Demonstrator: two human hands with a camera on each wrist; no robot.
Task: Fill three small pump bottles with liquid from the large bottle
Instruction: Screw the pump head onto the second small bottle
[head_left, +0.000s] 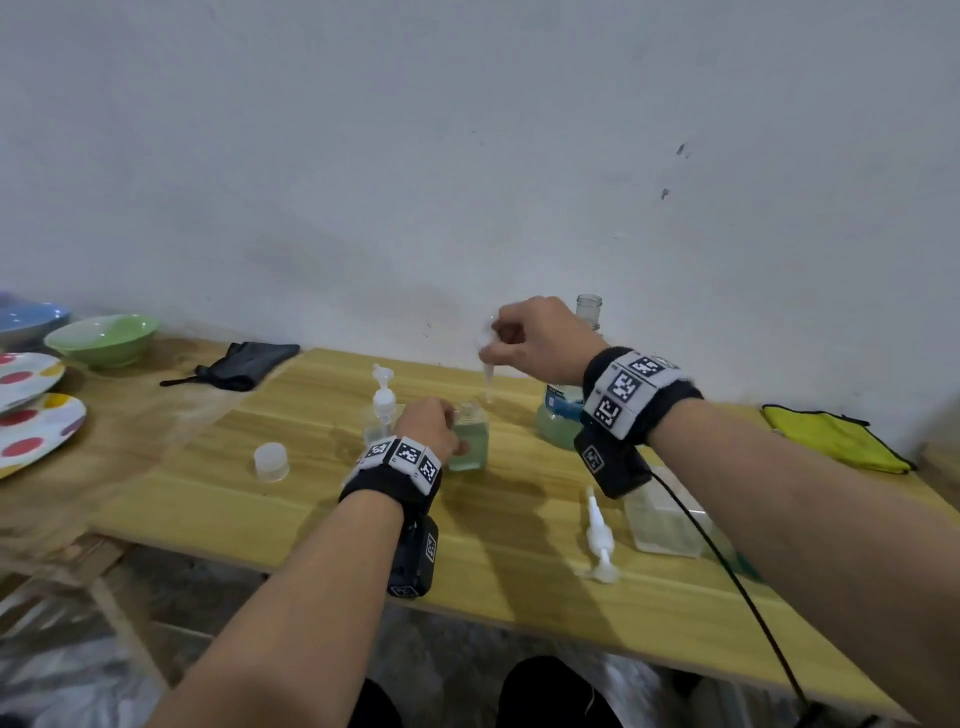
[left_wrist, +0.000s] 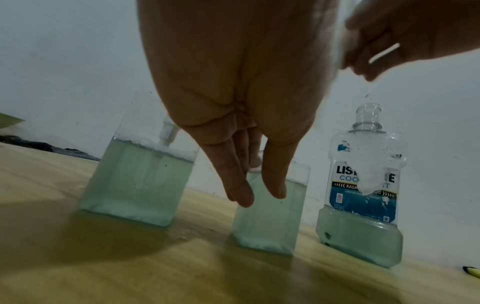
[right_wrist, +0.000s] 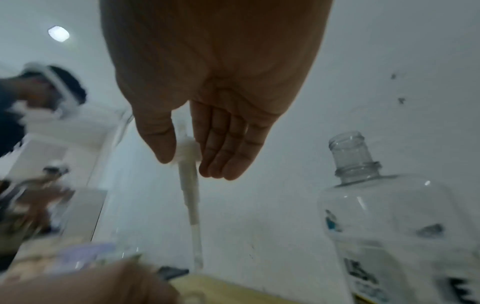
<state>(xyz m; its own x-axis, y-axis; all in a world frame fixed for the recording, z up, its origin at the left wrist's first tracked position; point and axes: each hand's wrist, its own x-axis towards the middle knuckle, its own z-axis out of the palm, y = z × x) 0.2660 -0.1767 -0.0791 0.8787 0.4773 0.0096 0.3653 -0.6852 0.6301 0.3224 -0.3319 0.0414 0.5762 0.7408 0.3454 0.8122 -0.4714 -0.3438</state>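
The open-necked small bottle (head_left: 469, 437) stood upright on the counter (head_left: 322, 499), partly full of pale green liquid, and every place here is given from it. The left hand (head_left: 430, 423) steadied it from the near side, with the fingers (left_wrist: 240, 185) and thumb laid down its front face and closed lightly round the body.

Above it and a little to the far right, the right hand (head_left: 537, 340) held the pump head (head_left: 488, 371). The thumb and fingers (right_wrist: 226, 156) pinched the collar, and the rest of the hand was only loosely curled. The pump's long axis ran close to vertical, with the dip tube (right_wrist: 193, 216) hanging down from the pinch. Its tip sat above the bottle's neck and slightly to the right of it, not yet inside.

So the coming move probably turned on that small offset: the tube's end needed to travel leftward and towards the person, then straight down into the neck. The right hand was the one placed to do it.

To the left, just beside, stood a filled bottle with its pump fitted (head_left: 382, 410). To the right stood the uncapped large mouthwash bottle (head_left: 561, 415), with liquid low in its base. Nearer the person and to the right, a second loose pump (head_left: 600, 540) lay flat beside the third small bottle (head_left: 665, 525), whose fill I could not tell.
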